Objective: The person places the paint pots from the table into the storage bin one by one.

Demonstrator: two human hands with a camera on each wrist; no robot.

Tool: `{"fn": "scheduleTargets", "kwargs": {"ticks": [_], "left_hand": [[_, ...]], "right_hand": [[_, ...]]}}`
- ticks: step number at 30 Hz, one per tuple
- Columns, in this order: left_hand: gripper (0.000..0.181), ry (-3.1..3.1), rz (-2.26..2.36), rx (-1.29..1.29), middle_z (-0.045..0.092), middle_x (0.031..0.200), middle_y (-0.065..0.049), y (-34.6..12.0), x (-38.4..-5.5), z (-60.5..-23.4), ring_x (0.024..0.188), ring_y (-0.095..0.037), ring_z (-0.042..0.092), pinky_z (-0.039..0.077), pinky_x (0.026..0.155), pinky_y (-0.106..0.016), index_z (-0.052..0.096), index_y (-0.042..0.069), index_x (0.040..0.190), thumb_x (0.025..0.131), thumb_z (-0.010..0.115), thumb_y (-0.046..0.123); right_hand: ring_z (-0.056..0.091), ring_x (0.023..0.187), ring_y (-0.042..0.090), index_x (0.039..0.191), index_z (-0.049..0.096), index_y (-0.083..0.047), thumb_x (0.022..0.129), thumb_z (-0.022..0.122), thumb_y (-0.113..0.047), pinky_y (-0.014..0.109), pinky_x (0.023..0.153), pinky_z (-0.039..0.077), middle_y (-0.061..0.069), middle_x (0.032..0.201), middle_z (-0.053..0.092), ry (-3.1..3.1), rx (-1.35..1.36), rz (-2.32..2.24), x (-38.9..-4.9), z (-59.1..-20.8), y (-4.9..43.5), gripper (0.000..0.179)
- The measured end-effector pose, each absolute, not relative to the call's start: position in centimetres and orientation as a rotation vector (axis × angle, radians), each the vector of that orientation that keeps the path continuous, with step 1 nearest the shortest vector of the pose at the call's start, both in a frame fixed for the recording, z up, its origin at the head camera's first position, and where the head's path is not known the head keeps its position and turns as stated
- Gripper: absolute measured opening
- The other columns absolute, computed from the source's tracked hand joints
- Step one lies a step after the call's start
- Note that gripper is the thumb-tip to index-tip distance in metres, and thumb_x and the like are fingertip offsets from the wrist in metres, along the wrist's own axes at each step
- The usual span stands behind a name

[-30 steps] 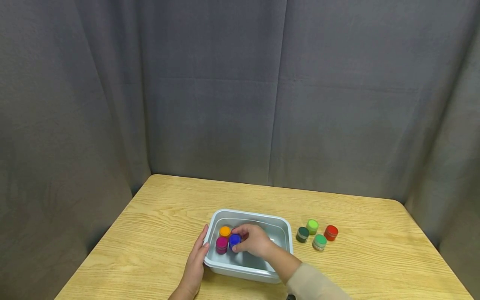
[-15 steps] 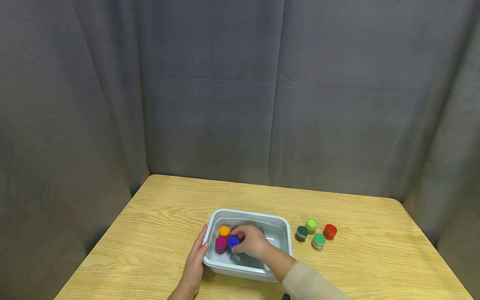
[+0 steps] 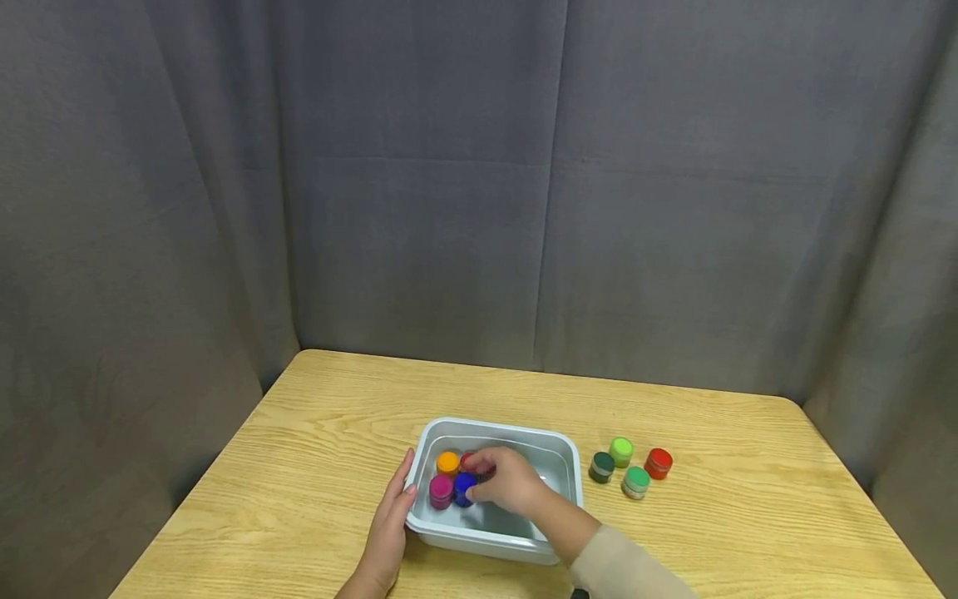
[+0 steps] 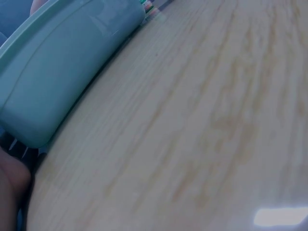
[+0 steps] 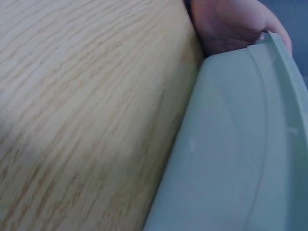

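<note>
A pale grey plastic tub (image 3: 557,453) stands on the wooden table. My left hand (image 3: 387,532) lies along its left end, fingers straight against the outside and thumb at the rim. In the right wrist view that hand (image 5: 236,24) shows at the tub's far end. Inside the tub, my right hand (image 3: 509,482) has thumb and fingertips at a small blue paint jar (image 3: 462,489). A magenta paint jar (image 3: 441,492) sits just left of it, with an orange-lidded one (image 3: 447,462) behind. A crimson jar (image 3: 467,457) is mostly hidden by the right fingers.
Right of the tub, several paint jars stand grouped on the table: dark green (image 3: 602,467), light green (image 3: 621,452), mid green (image 3: 636,482) and red (image 3: 659,463). Grey curtains (image 3: 449,249) hang behind the table.
The blue jar has shifted slightly toward the magenta jar and the tub's near side. My right fingers have shifted slightly right of it since half a second ago. My left hand stays put.
</note>
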State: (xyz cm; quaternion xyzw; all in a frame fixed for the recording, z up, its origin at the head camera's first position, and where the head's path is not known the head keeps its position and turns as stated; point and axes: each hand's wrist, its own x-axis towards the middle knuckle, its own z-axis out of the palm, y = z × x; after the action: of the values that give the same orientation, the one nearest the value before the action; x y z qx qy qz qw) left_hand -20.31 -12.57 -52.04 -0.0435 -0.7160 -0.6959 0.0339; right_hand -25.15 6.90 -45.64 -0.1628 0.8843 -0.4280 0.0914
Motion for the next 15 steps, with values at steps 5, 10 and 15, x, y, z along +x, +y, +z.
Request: {"fn": "scheduleTargets", "kwargs": {"ticks": [5, 10, 15], "left_hand": [[0.055, -2.192, -2.134, -0.129, 0.019, 0.164, -0.014, -12.5, -20.3, -52.1, 0.151, -0.041, 0.011, 0.008, 0.121, -0.062, 0.026, 0.010, 0.155, 0.103, 0.036, 0.025], [0.054, -2.188, -2.124, -0.133, 0.019, 0.164, -0.014, -12.4, -20.3, -52.1, 0.151, -0.041, 0.011, 0.009, 0.121, -0.062, 0.027, 0.009, 0.155, 0.103, 0.036, 0.023], [0.054, -2.181, -2.122, -0.133, 0.020, 0.163, -0.014, -12.4, -20.2, -52.0, 0.151, -0.041, 0.011, 0.008, 0.121, -0.061, 0.027, 0.009, 0.155, 0.103, 0.036, 0.023]], "right_hand": [[0.061, 0.085, 0.017, 0.111, 0.069, 0.000, 0.076, 0.078, -0.005, 0.026, 0.071, 0.053, 0.014, 0.101, 0.070, 2.564, -0.486, -1.391, -25.0, -45.1, 7.8, 0.037], [0.060, 0.085, 0.016, 0.116, 0.067, -0.001, 0.079, 0.078, -0.008, 0.026, 0.070, 0.055, 0.016, 0.105, 0.068, 2.551, -0.432, -1.450, -24.8, -44.4, 9.2, 0.039], [0.063, 0.091, 0.018, 0.120, 0.066, -0.003, 0.082, 0.077, -0.013, 0.032, 0.074, 0.059, 0.017, 0.114, 0.067, 2.555, -0.346, -1.494, -24.3, -43.0, 10.7, 0.041]]}}
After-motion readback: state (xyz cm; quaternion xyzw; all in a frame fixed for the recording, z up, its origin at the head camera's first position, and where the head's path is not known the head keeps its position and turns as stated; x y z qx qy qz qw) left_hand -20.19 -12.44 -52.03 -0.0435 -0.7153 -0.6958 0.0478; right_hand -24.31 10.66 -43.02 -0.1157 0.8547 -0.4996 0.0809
